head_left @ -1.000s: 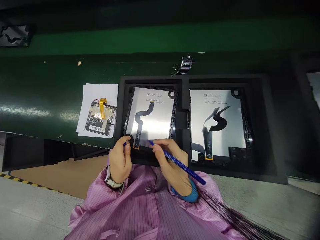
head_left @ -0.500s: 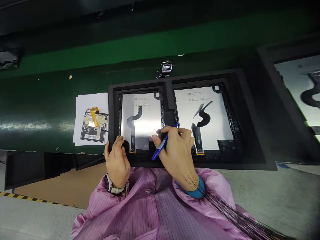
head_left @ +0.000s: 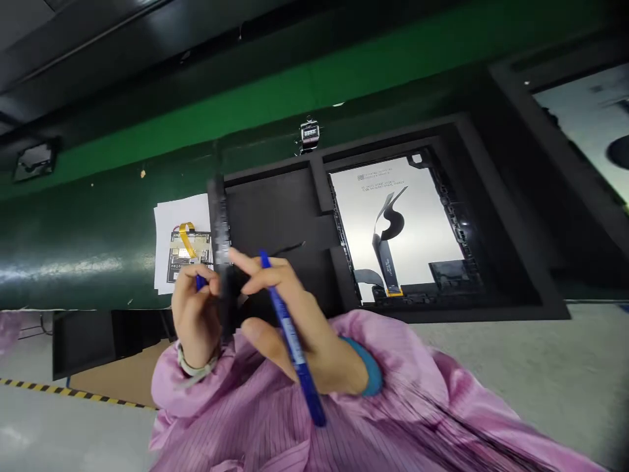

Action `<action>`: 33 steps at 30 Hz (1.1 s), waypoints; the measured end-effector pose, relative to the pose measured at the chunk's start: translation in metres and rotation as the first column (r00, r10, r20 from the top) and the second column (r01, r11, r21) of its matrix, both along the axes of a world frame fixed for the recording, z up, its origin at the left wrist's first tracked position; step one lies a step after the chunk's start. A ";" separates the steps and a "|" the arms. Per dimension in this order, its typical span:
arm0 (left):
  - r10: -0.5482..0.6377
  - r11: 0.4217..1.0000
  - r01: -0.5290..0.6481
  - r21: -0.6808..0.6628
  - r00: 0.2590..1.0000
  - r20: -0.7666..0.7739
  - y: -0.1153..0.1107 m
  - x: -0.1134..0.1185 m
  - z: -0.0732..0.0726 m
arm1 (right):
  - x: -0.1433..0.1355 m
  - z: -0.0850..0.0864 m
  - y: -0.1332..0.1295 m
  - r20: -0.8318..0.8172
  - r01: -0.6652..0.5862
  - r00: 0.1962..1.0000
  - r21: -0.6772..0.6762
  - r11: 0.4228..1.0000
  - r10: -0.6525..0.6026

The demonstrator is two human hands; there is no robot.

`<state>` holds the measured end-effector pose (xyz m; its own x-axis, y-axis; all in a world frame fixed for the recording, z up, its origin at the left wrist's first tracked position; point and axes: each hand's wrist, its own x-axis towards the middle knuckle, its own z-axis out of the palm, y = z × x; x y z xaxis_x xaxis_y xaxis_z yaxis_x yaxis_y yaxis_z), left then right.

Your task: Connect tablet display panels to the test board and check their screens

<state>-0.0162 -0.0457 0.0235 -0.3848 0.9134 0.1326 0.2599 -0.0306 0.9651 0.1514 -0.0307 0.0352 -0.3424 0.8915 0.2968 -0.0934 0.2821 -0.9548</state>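
A thin display panel stands nearly edge-on, smeared by motion, over the left side of a black foam tray. My left hand is closed at its left side and appears to grip it; a small blue piece shows between the fingers. My right hand holds a blue pen slanting across the fingers, its index fingertip at the panel's right face. A second display panel, silver with a curved black ribbon cable, lies in the tray's right recess.
White paper sheets with a circuit-board module and orange ribbon lie left. A small metal clip-like object stands behind the tray. Another panel in a dark tray is at far right. The green bench ends before me.
The left panel has come up out of its recess and turned on edge, moving left. My right hand has turned palm-up with the pen, and the view has tilted.
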 end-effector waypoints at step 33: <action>0.000 0.961 0.031 -0.276 0.994 0.112 0.014 -0.046 0.032 | -0.082 -0.063 -0.020 -0.438 -0.180 0.889 -0.606 0.775 -0.135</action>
